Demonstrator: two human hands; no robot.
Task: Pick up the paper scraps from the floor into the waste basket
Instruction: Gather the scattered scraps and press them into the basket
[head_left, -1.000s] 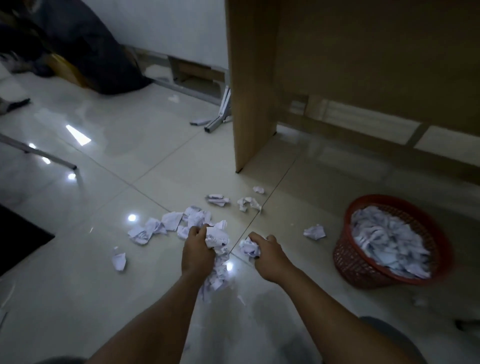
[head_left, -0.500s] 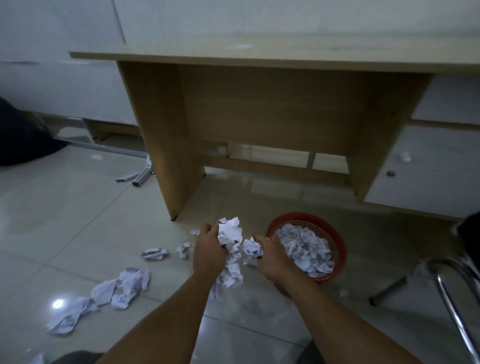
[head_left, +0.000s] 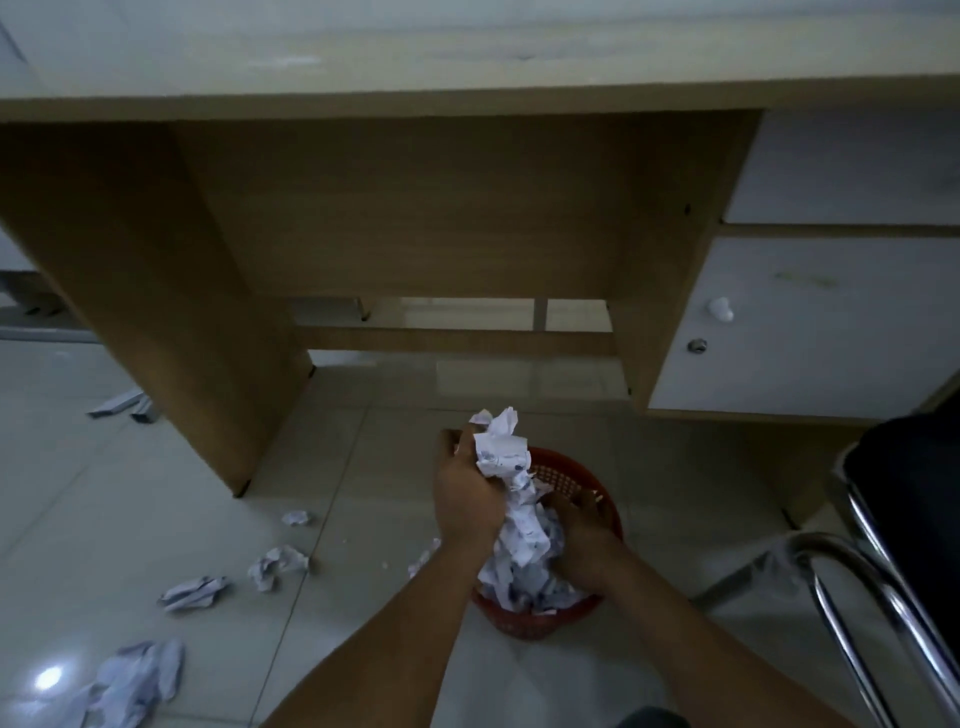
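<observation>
**Bunch of paper held right over the basket, ready to drop.**

At left, loose scraps (head_left: 192, 592) lie on the floor (head_left: 156, 467), well apart from the basket and on the left arm's side. The left hand (head_left: 467, 499) is clenched round a bunch (head_left: 501, 452) of crumpled paper. Its long axis runs up and down: the top sticks out above the fist and the tail hangs into the red basket (head_left: 537, 619) directly below. The right hand (head_left: 584, 535) sits low in the basket against the heap (head_left: 519, 587); whether it grips any paper cannot be told. Releasing the bunch seems to need no sideways travel, only opened fingers. The next pickup lies to the left. A chair (head_left: 914, 467) stands at right.
</observation>
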